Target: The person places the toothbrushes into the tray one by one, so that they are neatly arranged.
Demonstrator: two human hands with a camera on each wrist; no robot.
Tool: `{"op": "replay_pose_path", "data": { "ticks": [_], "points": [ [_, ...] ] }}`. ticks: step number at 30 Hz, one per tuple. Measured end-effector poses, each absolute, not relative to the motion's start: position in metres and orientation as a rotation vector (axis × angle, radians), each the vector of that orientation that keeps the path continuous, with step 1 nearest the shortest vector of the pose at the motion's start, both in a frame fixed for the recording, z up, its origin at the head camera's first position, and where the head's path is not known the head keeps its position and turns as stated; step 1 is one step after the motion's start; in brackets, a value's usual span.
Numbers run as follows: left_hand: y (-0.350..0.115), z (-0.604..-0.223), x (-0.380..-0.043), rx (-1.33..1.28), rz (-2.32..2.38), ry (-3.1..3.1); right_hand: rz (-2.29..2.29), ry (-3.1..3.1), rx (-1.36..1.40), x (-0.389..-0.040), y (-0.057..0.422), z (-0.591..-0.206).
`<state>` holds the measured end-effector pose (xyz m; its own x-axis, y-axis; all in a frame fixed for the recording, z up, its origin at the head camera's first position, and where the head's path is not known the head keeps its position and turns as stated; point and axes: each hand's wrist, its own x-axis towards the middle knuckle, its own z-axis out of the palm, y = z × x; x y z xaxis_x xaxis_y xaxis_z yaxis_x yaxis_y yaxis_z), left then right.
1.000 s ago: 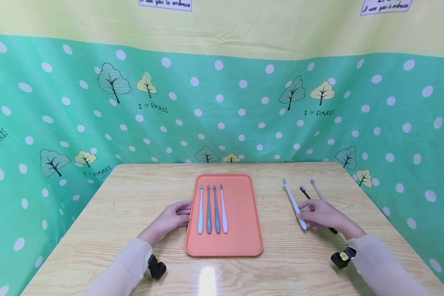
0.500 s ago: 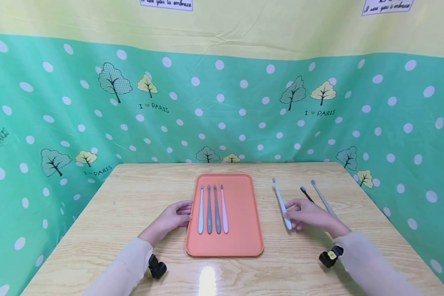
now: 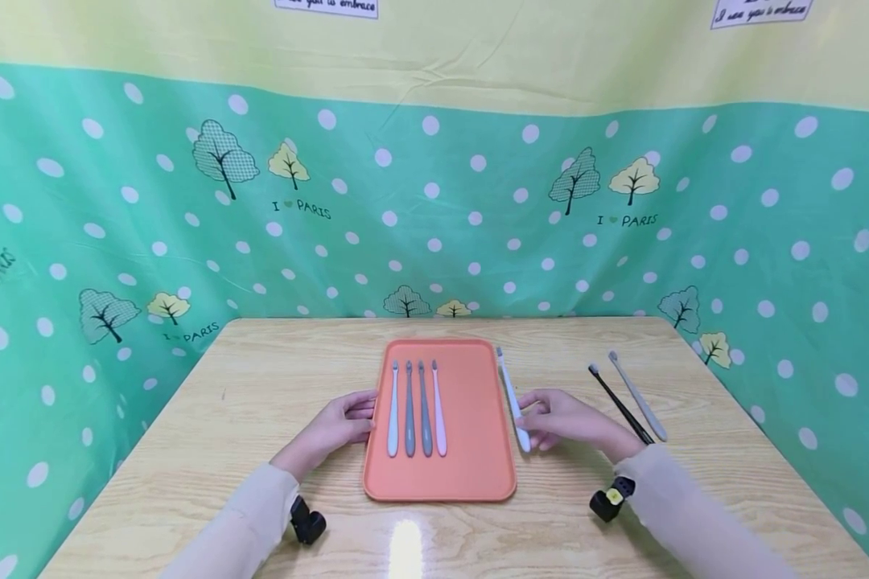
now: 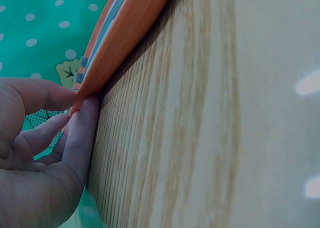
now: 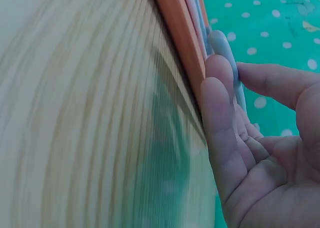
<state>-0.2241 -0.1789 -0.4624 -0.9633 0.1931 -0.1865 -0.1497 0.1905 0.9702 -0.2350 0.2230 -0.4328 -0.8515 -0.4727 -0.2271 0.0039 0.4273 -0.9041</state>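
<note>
My right hand (image 3: pixel 568 418) pinches a pale blue toothbrush (image 3: pixel 510 394) between thumb and fingers, beside the right rim of an orange tray (image 3: pixel 474 474). In the right wrist view the thumb presses the handle (image 5: pixel 225 50) against the fingertips. My left hand (image 3: pixel 336 422) holds the tray's left rim, thumb above and a finger beneath, as the left wrist view shows. On the tray's left half lie a light blue toothbrush (image 3: pixel 394 410), two grey toothbrushes (image 3: pixel 409 410) and a pink toothbrush (image 3: pixel 438 410), side by side with heads pointing away.
On the wooden table (image 3: pixel 261 386) to the right lie a black toothbrush (image 3: pixel 619 402) and a grey toothbrush (image 3: pixel 639 398), both slanted. A green dotted curtain (image 3: pixel 434 241) hangs behind the table and along its sides.
My right hand has carried the pale blue toothbrush left, from near the black and grey toothbrushes to the tray's right rim. The left hand stays on the tray.
</note>
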Motion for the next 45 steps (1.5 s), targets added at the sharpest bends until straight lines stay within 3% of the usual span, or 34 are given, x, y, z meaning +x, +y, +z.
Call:
{"op": "replay_pose_path", "data": {
  "ticks": [23,45],
  "points": [
    [-0.179,-0.462,-0.224,0.050,1.851,2.193,-1.475,2.134,-0.404,-0.236,0.158,-0.438],
    [-0.178,-0.462,-0.224,0.048,1.841,2.209,-1.492,2.148,-0.302,-0.243,0.127,-0.447]
  ]
}}
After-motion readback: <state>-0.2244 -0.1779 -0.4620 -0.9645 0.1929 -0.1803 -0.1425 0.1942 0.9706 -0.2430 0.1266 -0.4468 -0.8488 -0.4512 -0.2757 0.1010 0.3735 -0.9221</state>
